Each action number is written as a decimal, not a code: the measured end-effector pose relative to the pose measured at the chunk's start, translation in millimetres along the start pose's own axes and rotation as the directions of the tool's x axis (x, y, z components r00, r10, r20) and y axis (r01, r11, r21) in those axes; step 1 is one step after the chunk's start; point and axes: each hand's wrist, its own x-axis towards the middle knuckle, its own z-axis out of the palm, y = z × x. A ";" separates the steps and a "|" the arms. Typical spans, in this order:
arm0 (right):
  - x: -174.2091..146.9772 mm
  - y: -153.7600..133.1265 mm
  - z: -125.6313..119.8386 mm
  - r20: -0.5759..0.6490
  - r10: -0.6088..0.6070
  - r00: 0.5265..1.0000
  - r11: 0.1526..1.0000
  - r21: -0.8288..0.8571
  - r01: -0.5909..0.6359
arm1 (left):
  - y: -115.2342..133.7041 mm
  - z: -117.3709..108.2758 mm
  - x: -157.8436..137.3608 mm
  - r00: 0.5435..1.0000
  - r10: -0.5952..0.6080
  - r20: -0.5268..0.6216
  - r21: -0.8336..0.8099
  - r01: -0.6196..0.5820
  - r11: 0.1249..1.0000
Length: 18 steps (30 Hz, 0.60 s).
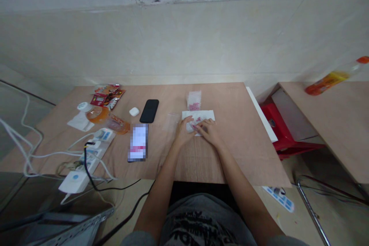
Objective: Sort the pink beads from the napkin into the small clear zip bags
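Note:
A white sheet of paper (208,114) lies on the wooden table, with a few small pink pieces (198,119) on it. My left hand (183,132) rests at the paper's left part, its index finger stretched over the sheet and its thumb apart from it. My right hand (211,133) lies over the right part with bent fingers. At its fingertips, near my left thumb, shows a tiny pink piece (195,127), too small to name its kind. Just behind the paper is a clear plastic bag (194,98) with many pink pieces at its bottom.
Left of my hands lie a clear bag (173,120), a black phone (149,111), a lit phone (138,142), a white case (134,112), an orange drink bottle (118,123), snack packets (107,97) and a power strip (89,161) with cables. A red stool (281,130) stands right.

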 end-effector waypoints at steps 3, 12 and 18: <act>0.3 -3.5 0.3 0.008 0.007 1.000 1.000 -0.004 -0.007 | -0.6 1.3 0.7 1.000 0.025 -0.010 0.021 -0.025 0.999; -6.0 7.1 2.5 -0.061 0.129 0.990 0.961 0.253 -0.110 | 13.9 -7.4 2.8 0.998 -0.030 -0.057 0.024 0.032 0.999; -8.0 12.5 -8.6 -0.092 0.143 0.986 0.915 0.392 -0.096 | 31.2 -14.1 2.5 0.984 -0.177 0.032 -0.263 0.179 0.948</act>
